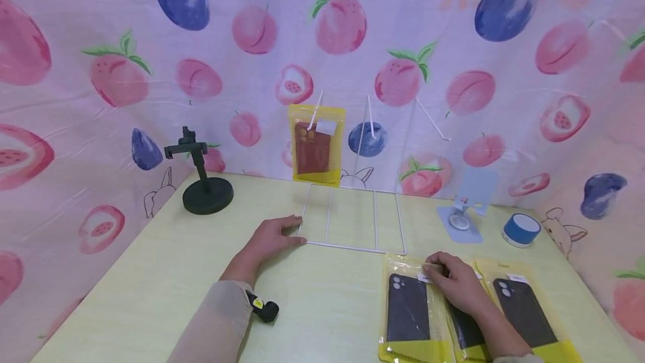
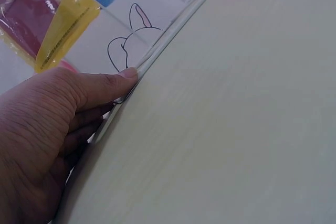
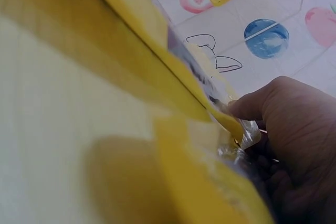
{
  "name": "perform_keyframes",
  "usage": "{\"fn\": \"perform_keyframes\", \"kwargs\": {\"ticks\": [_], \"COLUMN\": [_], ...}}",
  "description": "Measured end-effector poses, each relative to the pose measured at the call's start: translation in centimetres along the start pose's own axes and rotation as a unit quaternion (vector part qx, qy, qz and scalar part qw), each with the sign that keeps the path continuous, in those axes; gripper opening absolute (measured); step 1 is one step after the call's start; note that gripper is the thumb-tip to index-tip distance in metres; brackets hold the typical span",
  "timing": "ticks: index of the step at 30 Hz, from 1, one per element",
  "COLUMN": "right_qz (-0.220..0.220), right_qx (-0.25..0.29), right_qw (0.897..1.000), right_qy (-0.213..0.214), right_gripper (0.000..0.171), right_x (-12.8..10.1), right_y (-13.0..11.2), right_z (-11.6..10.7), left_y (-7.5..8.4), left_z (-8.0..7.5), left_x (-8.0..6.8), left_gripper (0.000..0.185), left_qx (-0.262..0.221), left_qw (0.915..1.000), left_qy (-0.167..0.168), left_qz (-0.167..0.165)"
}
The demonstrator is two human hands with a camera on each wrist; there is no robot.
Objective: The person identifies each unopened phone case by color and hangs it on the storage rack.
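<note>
The right hand point(image 1: 456, 284) curls its fingers point(image 3: 252, 107) round the top edge of the middle packaged phone case point(image 1: 466, 326), lying just in front of the white wire rack point(image 1: 353, 223). The left hand point(image 1: 269, 240) rests flat-fingered on the rack's left corner. If that hold slackens, the light rack could probably slide or tip.

No writing can be read in any view. The white label point(image 1: 326, 126) on the hanging yellow packet point(image 1: 316, 145), upper middle of the head view, is blank or too small to read. The labels on the yellow packets point(image 1: 414, 311) at lower right are too blurred to make out.
</note>
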State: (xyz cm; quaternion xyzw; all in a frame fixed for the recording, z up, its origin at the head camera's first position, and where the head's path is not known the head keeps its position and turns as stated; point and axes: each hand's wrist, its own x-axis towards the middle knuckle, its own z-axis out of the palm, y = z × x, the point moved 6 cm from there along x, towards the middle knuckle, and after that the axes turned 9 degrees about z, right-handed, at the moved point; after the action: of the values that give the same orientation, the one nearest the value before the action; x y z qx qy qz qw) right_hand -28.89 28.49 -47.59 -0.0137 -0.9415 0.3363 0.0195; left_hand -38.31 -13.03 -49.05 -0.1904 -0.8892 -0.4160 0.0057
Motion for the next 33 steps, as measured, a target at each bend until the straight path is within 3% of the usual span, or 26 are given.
{"fn": "perform_keyframes", "kwargs": {"ticks": [14, 19, 24, 30, 33], "right_qz": [0.025, 0.034, 0.019, -0.106, -0.134], "right_qx": [0.03, 0.086, 0.185, 0.184, 0.174], "right_qw": [0.999, 0.995, 0.982, 0.971, 0.967], "right_qy": [0.015, 0.025, 0.027, 0.106, 0.128], "right_gripper": [0.024, 0.03, 0.038, 0.026, 0.025], "right_x": [-0.1, -0.4, -1.1, -0.8, -0.1], "right_y": [0.1, -0.9, -5.9, -15.2, -18.7], "right_z": [-0.3, -1.6, -5.3, -10.8, -12.0], "left_y": [-0.1, -0.1, 0.0, 0.1, 0.0], "left_z": [-0.1, 0.1, 0.4, 0.1, 0.0], "left_x": [0.1, 0.1, -0.1, -0.1, 0.0], "left_gripper": [0.06, 0.061, 0.06, 0.06, 0.061], "left_qx": [-0.002, -0.002, -0.007, 0.0, 0.003], "left_qw": [1.0, 1.0, 1.0, 1.0, 1.0], "left_qy": [0.001, -0.001, -0.003, -0.002, -0.005], "left_qz": [-0.002, 0.002, 0.003, 0.006, 0.007]}}
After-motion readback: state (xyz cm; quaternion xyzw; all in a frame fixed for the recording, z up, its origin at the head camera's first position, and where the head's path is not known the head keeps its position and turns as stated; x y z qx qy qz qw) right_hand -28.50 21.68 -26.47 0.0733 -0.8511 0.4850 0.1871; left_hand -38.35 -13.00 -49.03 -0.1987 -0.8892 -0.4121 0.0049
